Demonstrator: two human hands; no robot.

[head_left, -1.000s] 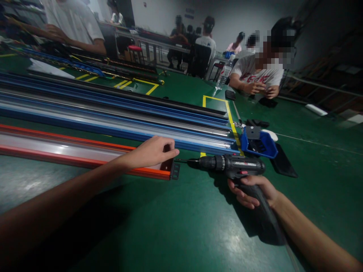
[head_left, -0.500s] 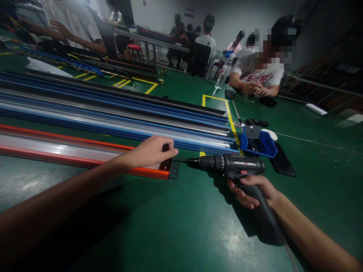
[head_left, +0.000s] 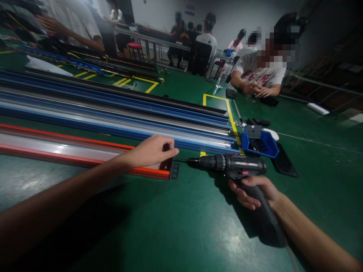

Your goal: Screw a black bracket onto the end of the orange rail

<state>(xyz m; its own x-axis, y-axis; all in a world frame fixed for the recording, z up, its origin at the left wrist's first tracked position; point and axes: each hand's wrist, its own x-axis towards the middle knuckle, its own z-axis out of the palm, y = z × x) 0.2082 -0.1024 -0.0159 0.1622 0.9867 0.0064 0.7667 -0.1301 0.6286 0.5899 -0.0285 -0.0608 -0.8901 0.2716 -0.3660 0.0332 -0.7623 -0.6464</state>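
My right hand (head_left: 256,192) is wrapped round the handle of a black cordless drill (head_left: 244,166), which lies nearly level and points left. Its long thin bit (head_left: 184,160) reaches the black end cap (head_left: 173,170) on an orange-edged metal channel (head_left: 147,172). Whether the tip touches a screw or hole there is too small to tell. My left hand (head_left: 153,151) is closed over that end of the channel, thumb and curled forefinger at the top of the end cap. The other fingers are hidden.
Several blue and black metal profiles (head_left: 127,124) lie behind the orange channel. Right of them are a blue parts bin (head_left: 262,147), a dark flat phone-like slab (head_left: 285,162) and a water bottle (head_left: 225,71). A co-worker (head_left: 259,75) sits across the green table (head_left: 181,226).
The view has shifted very slightly. My hands, the drill and the orange channel keep their places relative to one another. The co-worker's hand at the far left has moved a little.
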